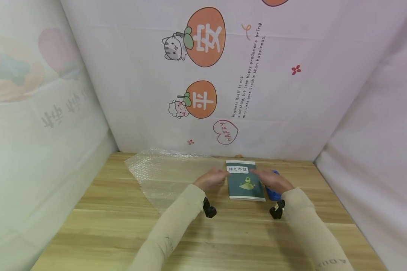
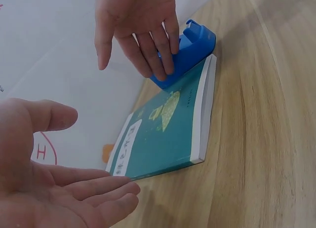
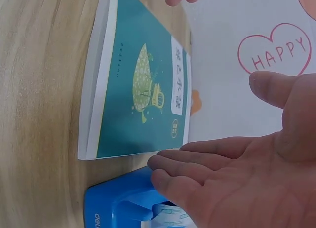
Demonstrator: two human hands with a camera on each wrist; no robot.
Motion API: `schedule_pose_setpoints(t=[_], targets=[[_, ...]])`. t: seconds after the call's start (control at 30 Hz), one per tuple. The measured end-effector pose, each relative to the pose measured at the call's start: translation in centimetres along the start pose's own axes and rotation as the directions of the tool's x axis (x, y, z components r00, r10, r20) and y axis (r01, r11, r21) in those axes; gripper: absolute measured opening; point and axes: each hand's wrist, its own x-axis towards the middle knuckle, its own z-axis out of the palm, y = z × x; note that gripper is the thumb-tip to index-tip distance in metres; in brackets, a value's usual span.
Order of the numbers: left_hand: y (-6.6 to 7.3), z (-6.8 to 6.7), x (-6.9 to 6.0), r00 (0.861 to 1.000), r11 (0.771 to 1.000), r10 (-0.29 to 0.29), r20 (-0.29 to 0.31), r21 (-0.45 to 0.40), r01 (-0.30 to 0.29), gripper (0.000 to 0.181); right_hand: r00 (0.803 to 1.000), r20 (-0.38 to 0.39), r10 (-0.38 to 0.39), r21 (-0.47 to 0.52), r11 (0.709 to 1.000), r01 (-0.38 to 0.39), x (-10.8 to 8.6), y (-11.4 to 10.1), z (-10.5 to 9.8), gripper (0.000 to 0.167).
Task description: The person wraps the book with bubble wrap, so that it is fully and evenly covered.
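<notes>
A green book [image 1: 237, 184] with a white title label and a yellow-green drawing lies flat on the wooden table. At its left side is my left hand [image 1: 211, 179], its fingers extended and close to the book's edge in the left wrist view. My right hand [image 1: 273, 180] is on the opposite side, fingers straight, tips near the book's right edge. Whether either hand touches the cover I cannot tell. Neither hand grips anything. Partly hidden beneath the right hand, a blue tape dispenser [image 3: 118, 198] with a roll of tape stands beside the book.
A sheet of clear bubble wrap [image 1: 176, 175] is spread on the table [image 1: 237, 241] left of the book. Behind the table hangs a white printed cloth [image 1: 271, 139], and more white cloth encloses both sides.
</notes>
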Motion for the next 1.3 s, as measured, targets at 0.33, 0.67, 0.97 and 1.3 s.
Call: schedule_pose_setpoints(t=[0.33, 0.67, 0.97, 1.3], targets=[[-0.4, 0.8, 1.1, 0.999, 0.995, -0.052, 0.0, -0.088, 0.051, 0.032, 1.0, 0.02, 0.019, 0.074, 0.997, -0.021, 0.7, 0.8, 0.2, 0.089], [-0.4, 1.7, 1.7, 0.997, 0.976, -0.078, -0.003, -0.205, 0.076, 0.063, 0.999, 0.036, -0.02, 0.121, 0.992, 0.015, 1.3, 1.4, 0.6, 0.08], [-0.5, 2.0, 1.5, 0.998, 0.972, -0.064, -0.021, -0.229, 0.058, 0.067, 1.0, 0.02, 0.009, 0.14, 0.99, -0.011, 1.2, 1.2, 0.6, 0.085], [-1.4, 2.2, 1.9, 0.987, 0.945, -0.12, -0.109, -0.318, 0.08, 0.059, 0.999, 0.009, 0.034, 0.18, 0.983, -0.035, 0.7, 1.2, 0.7, 0.092]])
